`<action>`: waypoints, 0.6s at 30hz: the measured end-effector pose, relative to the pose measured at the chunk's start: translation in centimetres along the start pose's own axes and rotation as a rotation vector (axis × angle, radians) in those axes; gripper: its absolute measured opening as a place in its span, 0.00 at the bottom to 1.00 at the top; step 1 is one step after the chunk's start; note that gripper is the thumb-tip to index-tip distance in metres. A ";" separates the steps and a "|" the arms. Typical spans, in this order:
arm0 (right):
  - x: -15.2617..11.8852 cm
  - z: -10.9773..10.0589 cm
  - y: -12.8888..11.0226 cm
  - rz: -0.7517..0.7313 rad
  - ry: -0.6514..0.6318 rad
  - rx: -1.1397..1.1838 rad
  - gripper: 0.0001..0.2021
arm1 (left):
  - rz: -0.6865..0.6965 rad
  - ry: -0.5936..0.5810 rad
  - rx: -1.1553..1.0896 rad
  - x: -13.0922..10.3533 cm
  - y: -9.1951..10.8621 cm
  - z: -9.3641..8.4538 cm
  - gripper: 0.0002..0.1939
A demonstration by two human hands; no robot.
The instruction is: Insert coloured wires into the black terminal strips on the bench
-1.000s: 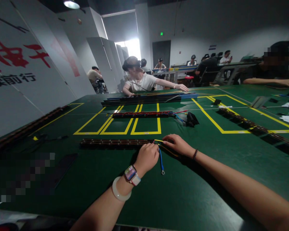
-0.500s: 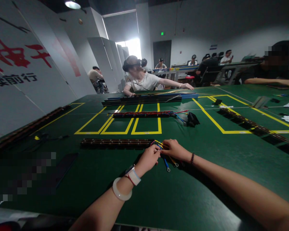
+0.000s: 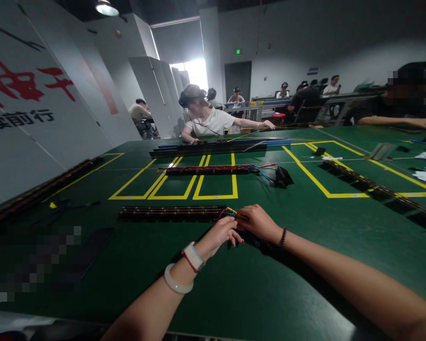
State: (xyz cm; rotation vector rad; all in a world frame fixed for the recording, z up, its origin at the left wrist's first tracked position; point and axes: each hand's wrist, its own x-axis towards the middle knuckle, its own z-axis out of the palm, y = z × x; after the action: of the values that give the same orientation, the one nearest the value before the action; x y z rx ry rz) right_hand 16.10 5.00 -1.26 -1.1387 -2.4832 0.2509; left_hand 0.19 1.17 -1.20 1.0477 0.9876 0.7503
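Observation:
A long black strip (image 3: 172,213) with copper-coloured lines lies across the green table in front of me. From its right end come thin coloured wires (image 3: 230,210), among them yellow, red and blue. My right hand (image 3: 261,223) is closed round these wires, its fingertips bent down over them. My left hand (image 3: 218,235) meets it from the left, thumb and forefinger at the wires, the lower fingers loosely stretched. The wires' far ends are hidden by my hands. A dark shape beneath my right hand is too shadowed to name.
Beyond lies another black strip (image 3: 213,169) with red and blue wires and a black block (image 3: 284,176). Black and blue channels (image 3: 213,148) lie near a person in white (image 3: 208,118). More strips (image 3: 379,187) are at right. A dark flat object (image 3: 92,251) lies at left.
The blue and yellow wire ends with ring terminals, which stuck out below my hands, are now out of sight. My left hand's lower fingers have stretched out to the right.

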 end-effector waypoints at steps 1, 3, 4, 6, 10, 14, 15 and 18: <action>-0.1 -0.1 -0.2 -0.017 0.005 -0.052 0.09 | -0.003 -0.006 -0.029 -0.1 0.1 0.0 0.08; -0.3 -0.4 -0.7 -0.048 0.011 -0.150 0.11 | -0.007 -0.009 -0.079 -0.3 0.1 0.0 0.10; -0.4 -0.6 -1.0 -0.063 0.011 -0.192 0.11 | -0.013 -0.014 -0.099 -0.2 0.0 0.0 0.11; -0.6 -0.8 -1.6 -0.093 0.003 -0.266 0.10 | -0.029 -0.027 -0.134 -0.1 -0.2 0.0 0.12; -0.9 -0.7 -2.7 -0.170 -0.040 -0.412 0.07 | -0.027 -0.067 -0.200 0.1 -0.6 0.1 0.16; -1.2 -0.2 -3.2 -0.207 -0.061 -0.503 0.04 | -0.040 -0.042 -0.243 0.4 -1.0 0.2 0.16; -1.3 -0.2 -3.3 -0.206 -0.064 -0.510 0.04 | -0.046 -0.030 -0.249 0.5 -1.1 0.1 0.15; -1.4 -0.7 -3.6 -0.218 -0.077 -0.504 0.04 | -0.047 -0.005 -0.251 0.6 -1.3 0.0 0.15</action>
State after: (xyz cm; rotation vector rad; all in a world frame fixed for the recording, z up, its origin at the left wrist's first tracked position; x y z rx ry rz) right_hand 14.71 1.59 0.11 -1.0319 -2.7978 -0.4236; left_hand 0.50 1.26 -2.58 0.8061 0.8854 0.8099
